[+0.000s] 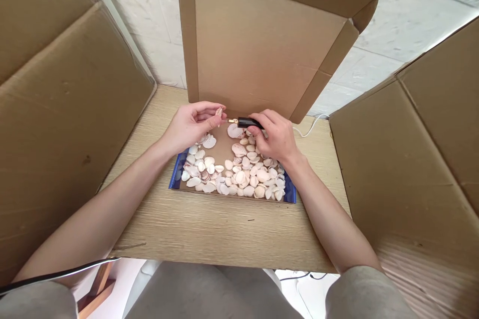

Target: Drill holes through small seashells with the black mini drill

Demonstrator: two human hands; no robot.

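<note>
Between the thumb and fingers of my left hand is a small reddish seashell, raised above the tray. My right hand is wrapped round a black hand drill with a brass chuck. Its thin bit points left at the shell; whether the tip touches it I cannot tell. Beneath both hands lies a shallow cardboard tray with blue ends. Many loose white, pink and brown seashells cover its front and right side, with a few more at the left.
A cardboard lid leans against the pale wall behind the tray. Tall cardboard panels stand at the left and right. A white cable runs along the wooden table at the back right.
</note>
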